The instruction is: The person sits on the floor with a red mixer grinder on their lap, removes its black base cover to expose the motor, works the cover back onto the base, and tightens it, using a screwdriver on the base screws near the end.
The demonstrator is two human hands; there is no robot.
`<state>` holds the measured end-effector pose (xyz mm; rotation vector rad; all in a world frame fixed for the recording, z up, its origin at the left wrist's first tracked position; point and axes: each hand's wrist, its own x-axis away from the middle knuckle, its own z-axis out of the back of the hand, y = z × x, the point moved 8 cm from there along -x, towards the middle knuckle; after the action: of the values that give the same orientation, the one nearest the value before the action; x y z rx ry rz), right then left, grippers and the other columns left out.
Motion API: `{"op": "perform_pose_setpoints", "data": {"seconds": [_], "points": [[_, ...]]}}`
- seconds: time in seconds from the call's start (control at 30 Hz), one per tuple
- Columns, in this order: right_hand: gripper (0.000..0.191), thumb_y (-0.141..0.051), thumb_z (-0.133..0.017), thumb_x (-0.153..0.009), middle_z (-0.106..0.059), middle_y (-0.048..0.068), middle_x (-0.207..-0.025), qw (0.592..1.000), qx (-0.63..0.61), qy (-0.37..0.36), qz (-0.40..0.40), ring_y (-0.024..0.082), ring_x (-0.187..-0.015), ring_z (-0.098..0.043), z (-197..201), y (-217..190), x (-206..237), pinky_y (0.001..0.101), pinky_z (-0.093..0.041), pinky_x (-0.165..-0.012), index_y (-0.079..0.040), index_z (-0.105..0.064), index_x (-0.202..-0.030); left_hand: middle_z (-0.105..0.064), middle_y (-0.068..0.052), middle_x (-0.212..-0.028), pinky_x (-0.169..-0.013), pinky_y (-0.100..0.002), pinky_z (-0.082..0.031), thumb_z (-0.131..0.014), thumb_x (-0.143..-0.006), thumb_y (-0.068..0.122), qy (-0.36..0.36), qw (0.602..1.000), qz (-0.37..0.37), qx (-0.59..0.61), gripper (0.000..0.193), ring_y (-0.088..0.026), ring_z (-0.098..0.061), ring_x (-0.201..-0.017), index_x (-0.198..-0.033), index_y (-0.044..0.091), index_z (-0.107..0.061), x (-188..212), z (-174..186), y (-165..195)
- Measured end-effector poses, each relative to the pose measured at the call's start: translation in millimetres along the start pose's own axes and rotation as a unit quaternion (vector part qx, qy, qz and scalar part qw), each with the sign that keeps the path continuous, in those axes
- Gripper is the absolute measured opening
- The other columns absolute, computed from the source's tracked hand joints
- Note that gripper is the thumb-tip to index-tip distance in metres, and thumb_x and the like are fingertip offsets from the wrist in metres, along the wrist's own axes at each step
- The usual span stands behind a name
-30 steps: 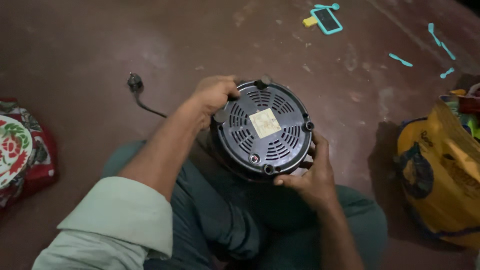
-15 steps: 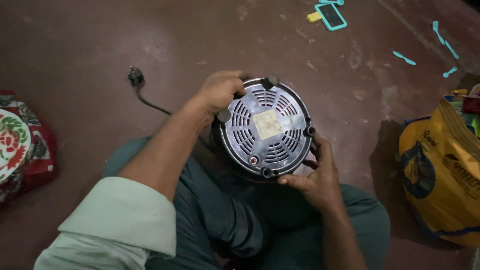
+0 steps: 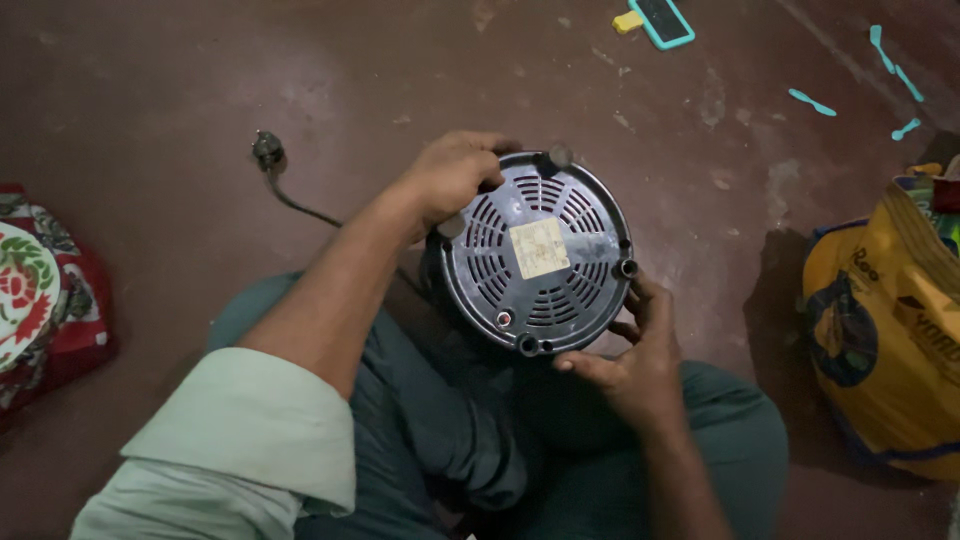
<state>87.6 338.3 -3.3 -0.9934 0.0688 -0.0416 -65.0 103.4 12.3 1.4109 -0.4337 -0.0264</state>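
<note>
In the head view, you have the round black appliance base (image 3: 537, 255) upturned over your lap, its vented underside facing you. Your left hand (image 3: 452, 177) has slid along the far-left rim, fingers curled over it; your right hand (image 3: 632, 365) cups the near-right edge, fingers loosely bent. The base has turned slightly between them; its plug (image 3: 267, 151) lies far left on the floor (image 3: 180, 90).

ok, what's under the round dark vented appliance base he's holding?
Under the round dark vented appliance base sit the person's legs in grey-green trousers. The left hand and right hand grip its rim. Its downward-facing side is hidden.
</note>
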Motion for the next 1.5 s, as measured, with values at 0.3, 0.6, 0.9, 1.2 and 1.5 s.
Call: {"op": "perform_pose_setpoints", "data": {"seconds": [0.3, 0.6, 0.9, 1.2, 1.5], "points": [[0.13, -0.055, -0.093, -0.049, -0.048, 0.025, -0.151, 0.999, -0.044, -0.011, -0.017, 0.037, -0.137, -0.054, -3, 8, -2, 0.0503, -0.051, -0.107, -0.001, -0.031, -0.15, -0.077, -0.01, -0.102, -0.077, -0.029, -0.056, -0.056, -0.08, 0.011, 0.013, 0.999, -0.041, 0.026, 0.043, -0.019, -0.073, -0.09, -0.119, 0.002, -0.072, -16, 5, -19], [0.136, -0.055, -0.092, -0.055, -0.046, 0.022, -0.16, 0.994, -0.102, -0.013, 0.019, 0.037, -0.143, -0.052, 0, -2, -2, 0.0493, -0.048, -0.11, -0.003, -0.025, -0.162, -0.077, -0.016, -0.091, -0.072, -0.039, -0.054, -0.063, -0.087, 0.023, 0.144, 0.979, -0.048, 0.133, 0.034, -0.023, -0.07, -0.079, -0.094, -0.007, -0.078, -30, 20, -33], [0.119, -0.056, -0.08, -0.068, -0.046, 0.021, -0.157, 0.988, -0.134, 0.004, -0.073, 0.034, -0.142, -0.049, 6, 16, -4, 0.0513, -0.044, -0.111, -0.007, -0.029, -0.163, -0.077, -0.012, -0.096, -0.08, -0.04, -0.053, -0.066, -0.083, 0.033, 0.127, 0.984, -0.022, 0.126, 0.039, -0.023, -0.069, -0.088, -0.102, 0.0, -0.077, -57, -1, -21], [0.101, -0.054, -0.071, -0.083, -0.049, 0.02, -0.151, 0.997, -0.074, 0.014, -0.012, 0.033, -0.137, -0.052, 10, 1, -7, 0.0491, -0.047, -0.108, -0.004, -0.03, -0.161, -0.077, -0.017, -0.105, -0.082, -0.04, -0.055, -0.064, -0.088, 0.044, 0.033, 0.997, -0.063, -0.006, 0.049, -0.027, -0.073, -0.091, -0.107, 0.001, -0.076, -69, -24, -3], [0.107, -0.033, -0.078, -0.072, -0.049, 0.019, -0.15, 0.996, -0.052, 0.004, -0.073, 0.033, -0.135, -0.053, 2, 13, 0, 0.0469, -0.047, -0.107, -0.008, -0.027, -0.162, -0.071, -0.023, -0.112, -0.089, -0.045, -0.051, -0.058, -0.095, 0.037, 0.04, 0.944, -0.227, -0.237, 0.041, -0.04, -0.067, -0.103, -0.109, 0.003, -0.075, -76, -26, -15]]}}
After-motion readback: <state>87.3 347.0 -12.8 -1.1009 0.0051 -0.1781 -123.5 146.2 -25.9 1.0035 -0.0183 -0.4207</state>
